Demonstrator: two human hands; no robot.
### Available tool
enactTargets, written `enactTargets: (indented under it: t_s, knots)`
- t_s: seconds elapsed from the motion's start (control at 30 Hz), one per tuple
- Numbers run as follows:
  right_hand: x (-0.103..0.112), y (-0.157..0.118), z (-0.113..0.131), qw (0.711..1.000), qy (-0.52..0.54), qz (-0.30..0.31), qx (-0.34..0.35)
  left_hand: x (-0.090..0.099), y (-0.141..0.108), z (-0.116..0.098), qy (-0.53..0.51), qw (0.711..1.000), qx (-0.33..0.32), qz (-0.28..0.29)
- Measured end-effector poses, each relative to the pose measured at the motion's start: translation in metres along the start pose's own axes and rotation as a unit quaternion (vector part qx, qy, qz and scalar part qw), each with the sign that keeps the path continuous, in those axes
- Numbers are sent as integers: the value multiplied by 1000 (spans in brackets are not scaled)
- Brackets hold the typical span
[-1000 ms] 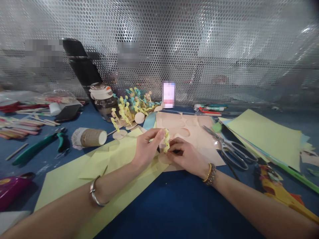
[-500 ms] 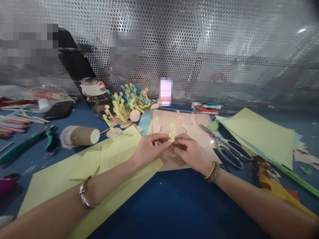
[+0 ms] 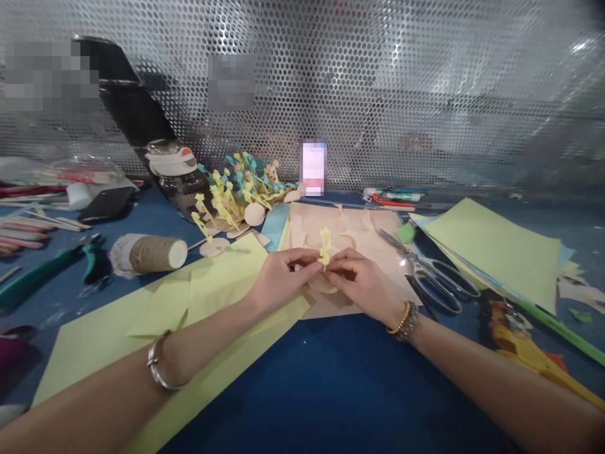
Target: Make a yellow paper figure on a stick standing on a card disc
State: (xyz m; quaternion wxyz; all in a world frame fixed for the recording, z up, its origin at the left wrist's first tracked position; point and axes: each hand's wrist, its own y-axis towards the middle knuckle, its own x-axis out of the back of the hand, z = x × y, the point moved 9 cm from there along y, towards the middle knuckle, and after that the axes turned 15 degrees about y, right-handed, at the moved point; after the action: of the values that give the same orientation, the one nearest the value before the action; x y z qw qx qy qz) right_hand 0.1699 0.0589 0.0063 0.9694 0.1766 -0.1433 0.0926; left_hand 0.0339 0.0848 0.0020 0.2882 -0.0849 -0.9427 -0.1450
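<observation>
Background: perforated metal panel (image 3: pixel 354 82), upright behind a blue table (image 3: pixel 302 391).
Far left: pink sticks (image 3: pixel 19 236) in a row, with green-handled pliers (image 3: pixel 47 274) lying nearer the person.
Brown cylinder: a brown cylinder (image 3: pixel 155 254) lies on its side, with white wrapping at its left end.
Yellow sheets: yellow sheets (image 3: pixel 108 353) lie overlapped and flat, partly under the left forearm; no cut-outs visible.
Flower cluster: yellow and blue paper flowers on stems (image 3: pixel 227 202) stand massed beside the jar (image 3: pixel 172 167); judged complete, or nearly so.
Left hand: left hand (image 3: pixel 286 277) pinches the foot of the workpiece between thumb and fingers.
Workpiece: yellow paper piece (image 3: pixel 324 243), upright at the fingertips above the pink sheet, apart from the cluster; judged unfinished. Whether it is joined to the pale round shape below cannot be told.
Right hand: right hand (image 3: pixel 362 280) has its fingers drawn narrow, meeting the workpiece foot; cannot tell whether they grip it.
Pink sheet: pink sheet (image 3: pixel 385 260) shows rounded outlines; cutting judged at least partly done.
Scissors: scissors (image 3: pixel 428 271) lie unheld beside the right hand.
Far right: paper stack (image 3: pixel 501 246); its top sheet appears uncut.
</observation>
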Motion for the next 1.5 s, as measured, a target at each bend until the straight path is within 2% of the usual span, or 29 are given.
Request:
enactTargets:
  t_s: [0.27,0.57,1.1,1.5]
  knots:
    - [0,-1,0,1000,-8,1,1,-2,-1,-2,23,1000,-10,8]
    - [-2,0,3,1000,-8,0,6,4,-3,-1,48,999,4,5]
    - [-3,-4,6,1000,-26,3,9,1,-9,-11,53,998,-13,34]
    - [11,-3,18,998,-61,-6,32,-4,0,-35,69,996,-36,40]
